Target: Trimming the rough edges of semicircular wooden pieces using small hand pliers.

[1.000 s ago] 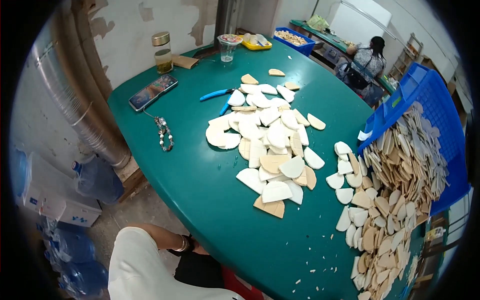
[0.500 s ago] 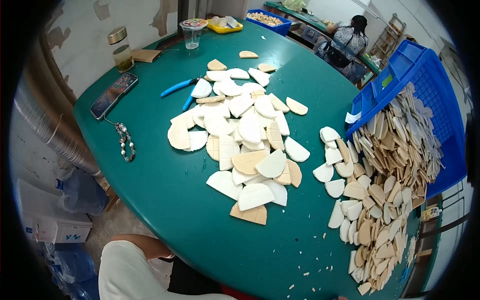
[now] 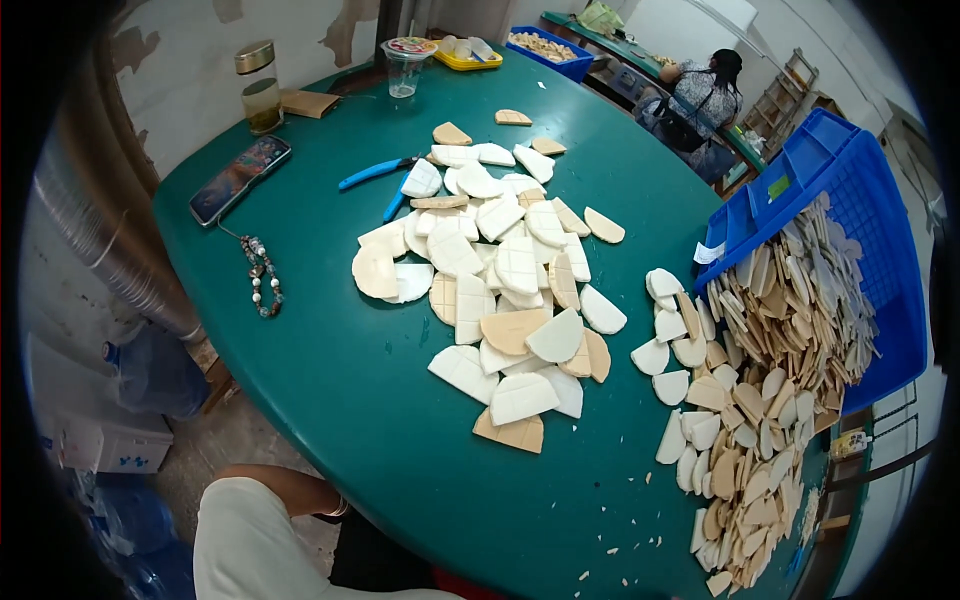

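My left arm, in a white sleeve (image 3: 245, 535), comes in at the lower edge, with the wrist by the table's near edge. The left hand itself is hidden there, and my right hand is out of view. In the middle of the green table (image 3: 330, 350) lies a loose heap of flat half-round pieces (image 3: 515, 262), white and tan, some scored with lines. A blue-handled hand tool, like pliers (image 3: 372, 176), lies partly under the heap's far left side. No hand touches these things.
At the right, a tipped blue crate (image 3: 905, 330) spills many similar pieces (image 3: 760, 470) onto the table. A phone (image 3: 240, 180) with a bead strap (image 3: 262, 278), a lidded jar (image 3: 262, 100), a plastic cup (image 3: 404, 72) and a yellow tray (image 3: 468, 60) stand left and far. Another person (image 3: 705, 100) sits beyond.
The view has shifted slightly, so the table's things appear a little farther right. A bit of skin at the lower right edge has gone out of view. The pieces look unmoved.
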Demonstrator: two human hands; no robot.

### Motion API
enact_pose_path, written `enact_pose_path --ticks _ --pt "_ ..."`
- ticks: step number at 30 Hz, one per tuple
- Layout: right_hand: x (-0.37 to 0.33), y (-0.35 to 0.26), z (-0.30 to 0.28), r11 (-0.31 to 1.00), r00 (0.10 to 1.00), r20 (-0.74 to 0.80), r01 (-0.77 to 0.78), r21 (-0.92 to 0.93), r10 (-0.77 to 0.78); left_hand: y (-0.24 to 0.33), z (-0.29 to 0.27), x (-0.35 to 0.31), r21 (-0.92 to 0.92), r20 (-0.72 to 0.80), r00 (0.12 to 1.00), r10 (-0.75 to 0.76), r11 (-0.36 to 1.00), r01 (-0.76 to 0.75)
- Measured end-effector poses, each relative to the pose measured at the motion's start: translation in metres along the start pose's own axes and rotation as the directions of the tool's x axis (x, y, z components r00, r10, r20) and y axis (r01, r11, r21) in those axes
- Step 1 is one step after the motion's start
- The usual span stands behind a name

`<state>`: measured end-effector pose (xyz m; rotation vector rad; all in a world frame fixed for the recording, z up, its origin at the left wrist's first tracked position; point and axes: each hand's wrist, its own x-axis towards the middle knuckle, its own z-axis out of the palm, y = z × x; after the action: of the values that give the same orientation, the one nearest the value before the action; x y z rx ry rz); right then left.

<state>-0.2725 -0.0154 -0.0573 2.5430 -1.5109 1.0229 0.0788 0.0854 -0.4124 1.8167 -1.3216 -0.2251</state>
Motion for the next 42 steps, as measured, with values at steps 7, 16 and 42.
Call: enact_pose_path --ticks 7,16,42 --pt "0.005 -0.017 0.009 0.995 0.991 -0.086 -0.1 0.004 0.1 0.0 -0.001 -0.007 -0.003 -0.017 0.999 -0.029 1.0 0.029" --pt "0.003 -0.017 0.009 0.99 0.985 -0.101 -0.133 0.057 0.138 0.003 0.002 -0.011 0.003 -0.079 0.993 -0.082 0.997 0.083" --pt "0.004 -0.018 0.012 0.993 0.983 -0.141 -0.117 -0.01 0.114 0.01 0.007 -0.012 0.001 -0.288 0.928 -0.236 0.969 0.246"
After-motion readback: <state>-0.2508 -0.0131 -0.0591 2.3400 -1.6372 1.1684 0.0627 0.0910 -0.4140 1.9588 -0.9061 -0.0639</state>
